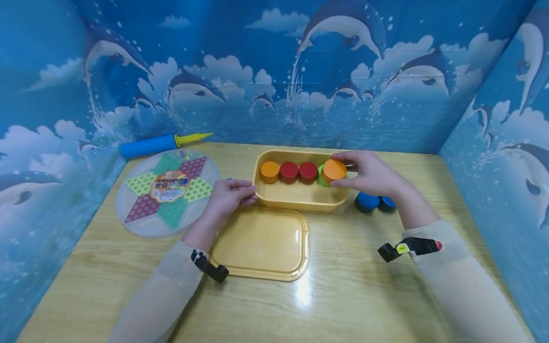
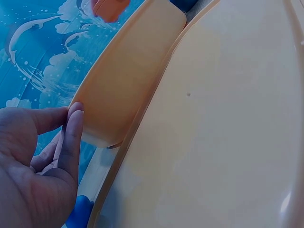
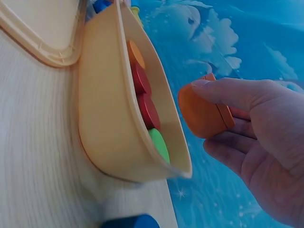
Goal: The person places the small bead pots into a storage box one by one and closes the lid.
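Note:
My right hand (image 1: 371, 172) grips a small orange round container (image 3: 204, 110) above the right end of a yellow plastic box (image 1: 296, 202). Inside the box stand an orange round container (image 1: 269, 172), two red ones (image 1: 289, 172) and a green one (image 3: 159, 145), lined up along its length. In the head view the held container partly covers the green one. My left hand (image 1: 231, 196) pinches the box's rim at its left end between thumb and fingers. In front of the box, the matching yellow lid (image 1: 261, 243) lies flat on the table.
Two blue round containers (image 1: 367, 202) stand right of the box. At left lies a round Chinese checkers board (image 1: 169, 193), with a blue pump (image 1: 150, 146) with a yellow nozzle behind it. Dolphin-printed cloth (image 1: 274, 71) walls in the wooden table (image 1: 343, 286).

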`<state>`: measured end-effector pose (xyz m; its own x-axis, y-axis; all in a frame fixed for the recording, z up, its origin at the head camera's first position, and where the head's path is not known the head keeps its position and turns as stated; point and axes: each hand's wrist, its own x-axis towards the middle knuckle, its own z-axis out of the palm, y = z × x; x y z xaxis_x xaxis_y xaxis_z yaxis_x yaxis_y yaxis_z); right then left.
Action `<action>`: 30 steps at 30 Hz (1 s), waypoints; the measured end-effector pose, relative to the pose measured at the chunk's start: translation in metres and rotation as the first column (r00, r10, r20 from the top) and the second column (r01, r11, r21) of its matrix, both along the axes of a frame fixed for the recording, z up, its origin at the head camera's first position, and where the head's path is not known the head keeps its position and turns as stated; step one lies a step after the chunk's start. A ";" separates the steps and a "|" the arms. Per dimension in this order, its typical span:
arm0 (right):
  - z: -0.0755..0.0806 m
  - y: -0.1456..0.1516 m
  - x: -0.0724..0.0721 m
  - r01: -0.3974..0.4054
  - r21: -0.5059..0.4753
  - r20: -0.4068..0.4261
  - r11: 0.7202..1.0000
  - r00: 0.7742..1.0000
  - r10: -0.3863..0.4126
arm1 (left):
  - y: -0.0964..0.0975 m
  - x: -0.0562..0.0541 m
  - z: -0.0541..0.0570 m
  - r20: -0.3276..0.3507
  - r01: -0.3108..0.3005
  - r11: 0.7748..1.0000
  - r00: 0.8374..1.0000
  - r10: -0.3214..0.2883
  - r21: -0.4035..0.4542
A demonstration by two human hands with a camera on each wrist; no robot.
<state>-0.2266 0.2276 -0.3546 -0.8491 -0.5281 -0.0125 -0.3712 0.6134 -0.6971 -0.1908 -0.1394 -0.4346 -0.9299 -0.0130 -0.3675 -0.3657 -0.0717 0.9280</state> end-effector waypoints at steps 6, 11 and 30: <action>-0.003 -0.017 -0.004 -0.042 0.016 0.016 0.999 0.999 0.042 | 0.000 -0.001 -0.001 0.009 -0.007 1.000 1.000 0.007 -0.007; -0.004 -0.030 -0.008 -0.095 0.013 0.054 0.995 0.994 0.094 | -0.001 -0.001 -0.001 0.010 -0.005 1.000 1.000 0.005 -0.011; -0.024 -0.103 -0.021 -0.269 0.127 0.053 0.955 0.963 0.264 | 0.000 -0.001 0.000 0.007 0.003 1.000 1.000 -0.002 -0.031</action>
